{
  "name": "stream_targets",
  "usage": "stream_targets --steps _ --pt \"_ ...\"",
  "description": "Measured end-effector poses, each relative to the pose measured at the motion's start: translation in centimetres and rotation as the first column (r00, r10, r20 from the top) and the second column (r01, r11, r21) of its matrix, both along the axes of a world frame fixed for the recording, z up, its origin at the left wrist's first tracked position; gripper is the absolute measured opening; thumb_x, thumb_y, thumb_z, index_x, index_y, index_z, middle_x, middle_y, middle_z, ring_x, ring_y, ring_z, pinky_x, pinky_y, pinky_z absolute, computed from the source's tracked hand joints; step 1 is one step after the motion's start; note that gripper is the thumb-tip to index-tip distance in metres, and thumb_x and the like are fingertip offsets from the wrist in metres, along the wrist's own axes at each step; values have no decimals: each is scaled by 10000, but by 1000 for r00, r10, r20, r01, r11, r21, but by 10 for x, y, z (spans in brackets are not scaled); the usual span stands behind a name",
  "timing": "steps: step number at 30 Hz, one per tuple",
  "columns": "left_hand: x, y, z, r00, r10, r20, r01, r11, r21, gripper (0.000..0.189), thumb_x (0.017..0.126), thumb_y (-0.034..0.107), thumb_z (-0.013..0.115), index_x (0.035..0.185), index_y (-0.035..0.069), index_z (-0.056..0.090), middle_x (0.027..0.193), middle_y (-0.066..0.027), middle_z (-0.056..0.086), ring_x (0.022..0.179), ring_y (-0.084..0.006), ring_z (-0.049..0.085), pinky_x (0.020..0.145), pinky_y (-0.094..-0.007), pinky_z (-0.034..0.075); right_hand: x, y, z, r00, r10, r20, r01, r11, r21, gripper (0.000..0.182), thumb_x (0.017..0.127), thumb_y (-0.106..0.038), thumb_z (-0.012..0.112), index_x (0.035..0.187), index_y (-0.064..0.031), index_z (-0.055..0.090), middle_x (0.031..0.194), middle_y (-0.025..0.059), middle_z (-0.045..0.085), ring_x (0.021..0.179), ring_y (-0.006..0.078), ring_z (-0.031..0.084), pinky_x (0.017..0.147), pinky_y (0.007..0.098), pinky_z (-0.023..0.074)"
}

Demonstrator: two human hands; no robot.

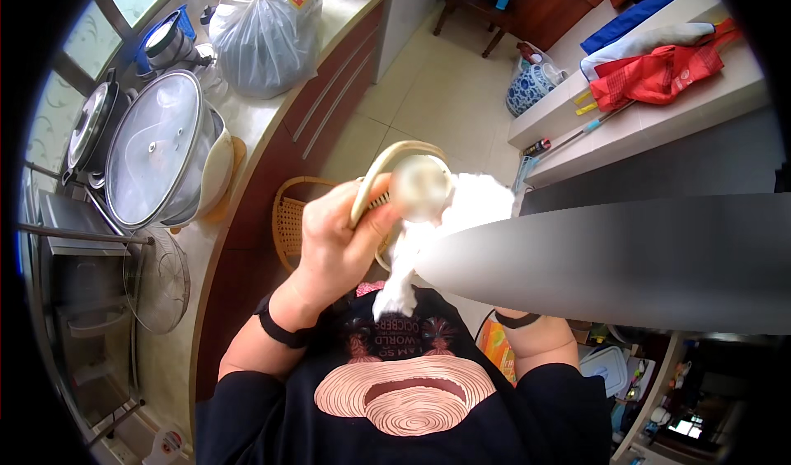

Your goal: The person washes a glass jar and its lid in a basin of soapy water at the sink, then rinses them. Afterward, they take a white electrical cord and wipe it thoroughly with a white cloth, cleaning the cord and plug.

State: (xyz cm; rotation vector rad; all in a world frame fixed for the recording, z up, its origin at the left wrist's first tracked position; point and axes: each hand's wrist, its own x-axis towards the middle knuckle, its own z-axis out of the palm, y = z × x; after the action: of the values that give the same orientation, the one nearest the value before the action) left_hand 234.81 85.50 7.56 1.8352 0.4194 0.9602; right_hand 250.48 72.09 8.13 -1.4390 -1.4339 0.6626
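My left hand [343,233] grips a cream-coloured object with a curved, band-like rim [395,153] and a short ribbed part; its exact kind is unclear. The round end [422,188] facing up is blurred. Just right of it is a bright white cloth [479,202], and a strip of white hangs below toward my shirt. A large smooth grey shape [587,261], very near the camera, covers my right hand. Only my right forearm [544,341] and its black wristband show, so what that hand holds is hidden.
Along the left counter [247,174] stand a large lidded pot [151,147], a tied plastic bag [266,39] and a wire strainer [157,279]. A rattan chair [287,224] is beside the drawers. A red cloth [658,79] lies on the right ledge [649,131].
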Motion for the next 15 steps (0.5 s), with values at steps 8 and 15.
stream_targets --steps 8,15 --pt "0 11 6 997 -77 -28 77 997 6 253 778 74 667 1007 -31 637 745 -132 620 630 -192 591 581 -276 449 17 11 39 831 -86 -550 188 973 132 408 795 -7 538 1194 6 455 1059 150 580 905 211 616 727 320 530" --pt "-3 17 6 974 -194 -117 201 978 58 265 759 81 682 1010 2 653 638 -110 535 561 -195 530 530 -302 405 50 38 56 892 216 -397 -320 922 -217 452 737 39 408 1181 25 491 1087 80 562 992 141 554 844 273 444"
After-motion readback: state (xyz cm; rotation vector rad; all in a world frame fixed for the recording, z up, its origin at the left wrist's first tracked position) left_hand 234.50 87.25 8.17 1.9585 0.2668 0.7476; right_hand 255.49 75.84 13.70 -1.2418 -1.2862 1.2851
